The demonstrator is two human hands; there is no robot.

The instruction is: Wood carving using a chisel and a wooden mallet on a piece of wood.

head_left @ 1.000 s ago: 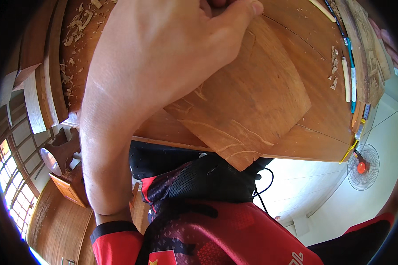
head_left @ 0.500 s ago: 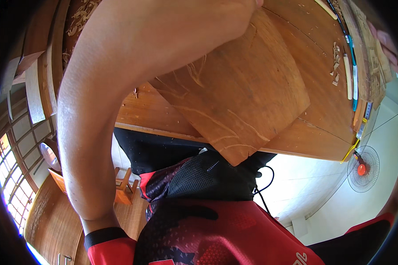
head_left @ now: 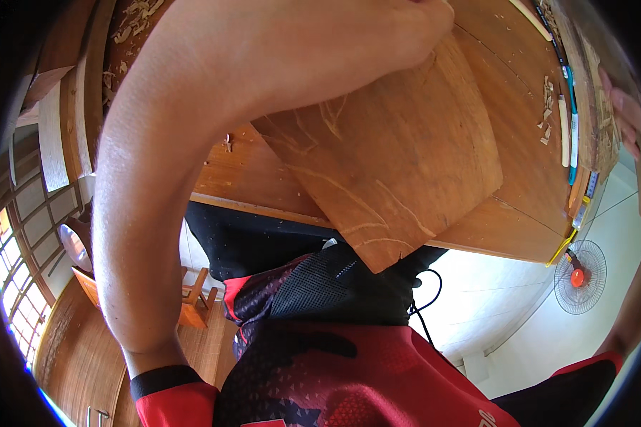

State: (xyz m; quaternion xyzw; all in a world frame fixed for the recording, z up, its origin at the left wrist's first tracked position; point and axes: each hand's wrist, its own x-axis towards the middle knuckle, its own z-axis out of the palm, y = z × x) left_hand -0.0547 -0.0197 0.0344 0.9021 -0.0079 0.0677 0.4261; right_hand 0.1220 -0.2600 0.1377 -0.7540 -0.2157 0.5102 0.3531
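A brown wooden board point(head_left: 399, 156) with carved curved lines lies at an angle on the wooden tabletop point(head_left: 256, 178), its near corner jutting past the front edge. My left forearm arches over it from the lower left, and my left hand point(head_left: 413, 32) is at the board's far end. That hand looks bent and closed; the top of the picture cuts off its fingers, so what they hold is hidden. At the far right rim my right hand point(head_left: 625, 114) is beside a rough wooden block point(head_left: 592, 107). Its fingers show in part, dim and distorted, and their grip is unclear.
Along the table's right side lie a pale stick point(head_left: 564, 132), a teal-and-white pen-like tool point(head_left: 573, 135) and a yellow cord point(head_left: 561, 249). Wood shavings point(head_left: 137, 20) are scattered at the far left; more lie at right. A fan point(head_left: 578, 276) stands beyond the table.
My left hand has shifted a little to the right along the board's far end. My right hand has come slightly nearer along the right rim. The view has shifted slightly.
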